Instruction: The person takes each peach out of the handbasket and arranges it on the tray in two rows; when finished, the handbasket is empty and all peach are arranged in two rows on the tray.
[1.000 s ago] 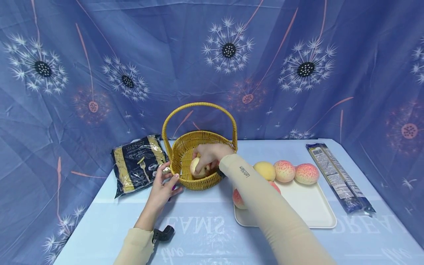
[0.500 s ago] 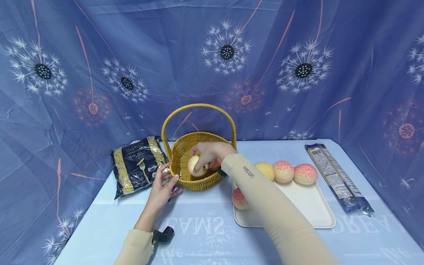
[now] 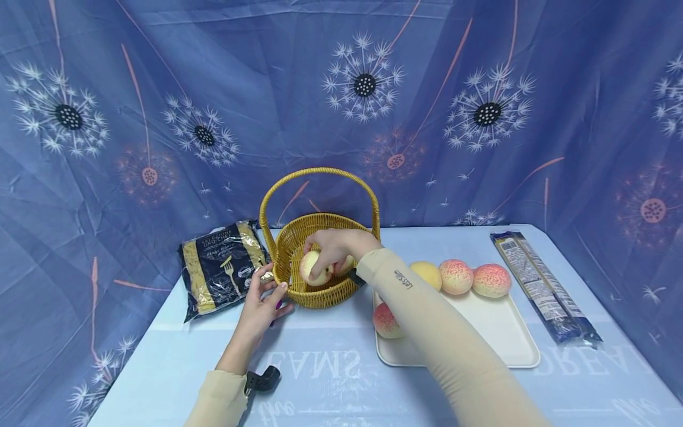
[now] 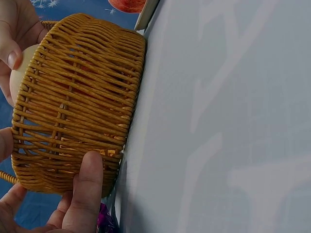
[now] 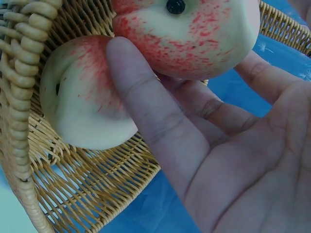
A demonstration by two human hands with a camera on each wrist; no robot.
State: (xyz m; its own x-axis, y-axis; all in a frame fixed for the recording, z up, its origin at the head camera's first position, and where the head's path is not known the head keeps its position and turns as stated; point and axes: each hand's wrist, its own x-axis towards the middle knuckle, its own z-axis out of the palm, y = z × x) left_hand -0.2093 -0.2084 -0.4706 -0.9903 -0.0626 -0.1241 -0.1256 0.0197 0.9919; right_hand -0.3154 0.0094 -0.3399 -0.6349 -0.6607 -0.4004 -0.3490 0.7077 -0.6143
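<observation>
A yellow wicker basket (image 3: 320,293) with a tall handle stands mid-table. My right hand (image 3: 333,252) reaches into it from above, fingers curled round a pale pink-speckled peach (image 3: 311,267). In the right wrist view that peach (image 5: 194,34) lies against my fingers (image 5: 150,121), and a second peach (image 5: 82,97) rests on the basket floor (image 5: 97,194) beside it. My left hand (image 3: 264,296) rests on the basket's left outer wall. In the left wrist view its thumb (image 4: 85,189) lies flat against the weave (image 4: 82,97).
A white tray (image 3: 496,332) to the right holds several peaches (image 3: 456,276), one at its near left corner (image 3: 385,320). A dark pasta bag (image 3: 221,267) lies left of the basket and a long packet (image 3: 544,284) lies far right. A blue patterned cloth hangs behind.
My right hand has moved the peach slightly up and to the left inside the basket. The left hand stays against the basket wall.
</observation>
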